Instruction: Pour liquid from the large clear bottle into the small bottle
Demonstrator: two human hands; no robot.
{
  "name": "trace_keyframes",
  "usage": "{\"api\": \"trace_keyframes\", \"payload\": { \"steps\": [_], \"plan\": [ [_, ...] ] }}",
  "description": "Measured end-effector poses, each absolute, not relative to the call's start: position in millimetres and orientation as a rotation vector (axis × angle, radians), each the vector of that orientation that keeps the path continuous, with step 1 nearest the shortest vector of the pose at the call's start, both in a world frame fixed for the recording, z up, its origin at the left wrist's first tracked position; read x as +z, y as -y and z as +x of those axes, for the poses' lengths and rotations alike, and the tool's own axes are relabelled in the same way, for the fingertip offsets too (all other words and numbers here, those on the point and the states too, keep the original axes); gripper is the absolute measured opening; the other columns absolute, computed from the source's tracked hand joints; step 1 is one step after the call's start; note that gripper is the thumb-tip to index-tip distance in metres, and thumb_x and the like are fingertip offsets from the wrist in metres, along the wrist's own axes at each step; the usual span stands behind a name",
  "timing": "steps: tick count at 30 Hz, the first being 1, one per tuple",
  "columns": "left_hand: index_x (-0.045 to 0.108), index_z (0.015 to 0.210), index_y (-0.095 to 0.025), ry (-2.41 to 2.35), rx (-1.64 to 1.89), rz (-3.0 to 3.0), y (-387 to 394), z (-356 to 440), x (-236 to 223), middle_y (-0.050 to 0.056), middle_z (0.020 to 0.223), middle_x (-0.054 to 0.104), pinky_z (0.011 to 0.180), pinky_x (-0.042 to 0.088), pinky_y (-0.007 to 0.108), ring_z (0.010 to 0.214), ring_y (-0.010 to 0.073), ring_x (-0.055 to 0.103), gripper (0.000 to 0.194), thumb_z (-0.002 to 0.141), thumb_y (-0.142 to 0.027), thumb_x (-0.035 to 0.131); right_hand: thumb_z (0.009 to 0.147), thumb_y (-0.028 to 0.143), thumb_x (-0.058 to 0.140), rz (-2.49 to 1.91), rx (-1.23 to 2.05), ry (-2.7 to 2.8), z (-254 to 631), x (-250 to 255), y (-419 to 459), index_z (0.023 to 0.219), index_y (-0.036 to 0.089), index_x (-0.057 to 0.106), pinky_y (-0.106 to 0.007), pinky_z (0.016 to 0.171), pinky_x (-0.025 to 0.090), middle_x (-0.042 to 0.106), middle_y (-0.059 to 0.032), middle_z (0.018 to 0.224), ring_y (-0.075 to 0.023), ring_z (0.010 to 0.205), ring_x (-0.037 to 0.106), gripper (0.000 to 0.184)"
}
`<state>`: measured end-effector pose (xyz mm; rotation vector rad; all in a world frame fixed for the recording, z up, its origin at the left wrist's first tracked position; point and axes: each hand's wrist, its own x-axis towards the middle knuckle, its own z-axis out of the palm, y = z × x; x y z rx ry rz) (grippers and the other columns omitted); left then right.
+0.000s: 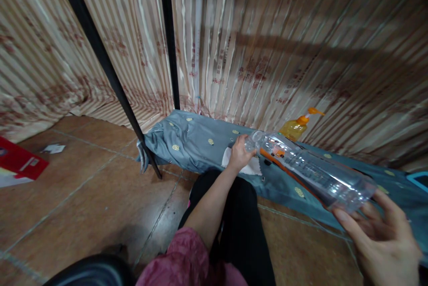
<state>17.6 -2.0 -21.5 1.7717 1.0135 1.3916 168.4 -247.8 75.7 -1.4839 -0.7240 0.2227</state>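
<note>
A clear plastic bottle [307,167] lies nearly level in the air between my two hands. My left hand [240,154] is closed around its neck end. My right hand [381,232] cups the bottle's base from below with the fingers spread along it. Under the bottle a grey cloth [194,141] with small gold marks is spread on the floor. A white tissue [249,167] lies on the cloth just below my left hand. An orange and black tool [277,161] shows under the bottle.
An orange pump bottle [297,126] stands behind on the cloth by a striped curtain [284,45]. A black pole [110,72] slants down to the cloth's left corner. Red and white paper [18,163] lies on the brown tiled floor at left. A light blue edge [417,179] shows at right.
</note>
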Motion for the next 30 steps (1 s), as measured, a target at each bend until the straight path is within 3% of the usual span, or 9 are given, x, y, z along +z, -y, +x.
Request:
{"api": "trace_keyframes", "payload": {
  "steps": [7,14,18,25,30],
  "plan": [
    [0.057,0.122,-0.019,-1.018,1.373,1.764,2.7,17.0,-20.4,0.012,0.125,0.066,0.11,0.05,0.049,0.122,0.0322,0.064,0.059,0.069,-0.016,0.085,0.042,0.035,0.097,-1.468,0.175,0.802,171.2,73.8,249.0,0.14,0.025,0.063,-0.069,0.115,0.032,0.066,-0.0154,0.135,-0.0442,0.13,0.058,0.104],
    [0.058,0.121,-0.019,-1.019,1.382,1.757,0.5,19.1,-23.0,0.012,0.124,0.067,0.109,0.051,0.05,0.122,0.0325,0.064,0.059,0.069,-0.018,0.086,0.041,0.036,0.099,-1.478,0.184,0.831,164.2,80.5,251.9,0.149,0.025,0.056,-0.073,0.107,0.04,0.071,-0.0133,0.12,-0.0345,0.096,0.071,0.117],
    [0.057,0.121,-0.02,-1.023,1.379,1.755,0.7,19.2,-22.2,0.012,0.124,0.067,0.11,0.05,0.05,0.122,0.0324,0.064,0.059,0.069,-0.017,0.085,0.054,0.039,0.097,-1.428,0.176,0.89,165.1,77.5,250.7,0.147,0.029,0.058,-0.069,0.109,0.042,0.067,-0.0118,0.134,-0.0363,0.114,0.067,0.101],
    [0.057,0.121,-0.019,-1.012,1.385,1.764,1.7,17.4,-22.7,0.011,0.122,0.067,0.108,0.052,0.049,0.12,0.0317,0.065,0.059,0.069,-0.015,0.084,0.065,0.041,0.093,-1.415,0.211,0.923,166.8,72.1,251.6,0.152,0.031,0.052,-0.073,0.116,0.026,0.054,-0.0087,0.153,-0.0364,0.13,0.059,0.098],
    [0.057,0.121,-0.019,-1.018,1.402,1.761,2.1,18.9,-24.6,0.011,0.122,0.067,0.108,0.052,0.048,0.12,0.0315,0.065,0.058,0.07,-0.018,0.084,0.064,0.041,0.093,-1.45,0.196,0.921,163.8,72.4,256.8,0.152,0.027,0.052,-0.067,0.116,0.033,0.054,-0.0103,0.153,-0.0375,0.134,0.056,0.098]
  ]
}}
